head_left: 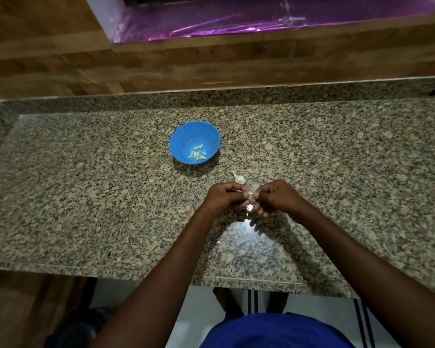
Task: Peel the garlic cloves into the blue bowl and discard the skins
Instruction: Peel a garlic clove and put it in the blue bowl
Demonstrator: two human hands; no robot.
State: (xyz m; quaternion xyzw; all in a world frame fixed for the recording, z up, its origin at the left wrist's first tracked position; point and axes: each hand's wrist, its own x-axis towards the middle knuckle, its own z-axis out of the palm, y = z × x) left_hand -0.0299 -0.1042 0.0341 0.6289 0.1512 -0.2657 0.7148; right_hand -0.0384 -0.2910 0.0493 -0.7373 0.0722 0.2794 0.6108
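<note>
Left hand (pixel 225 197): fingers curled inward, thumb and fingertips pinching a small pale garlic clove (pixel 250 194) from the left side, held above the counter.
Right hand (pixel 274 197): fingers curled, thumb and forefinger pinching the same clove from the right; the other fingers hang bent beneath it.
Garlic clove: caught between both hands' fingertips, mostly hidden by them, near the middle of the counter.
Blue bowl (pixel 183 139): stands on the counter, far and left of the hands, well apart from them.
Peeled cloves (pixel 197 153): a small cluster of pale pieces lying in the bottom of the bowl; the exact count is hard to tell.
Garlic piece (pixel 239 178): a white lump with a pointed tip, lying on the counter just beyond the left hand, between the hands and the bowl.
Counter (pixel 86 184): speckled granite, with a wooden wall at its far edge.
</note>
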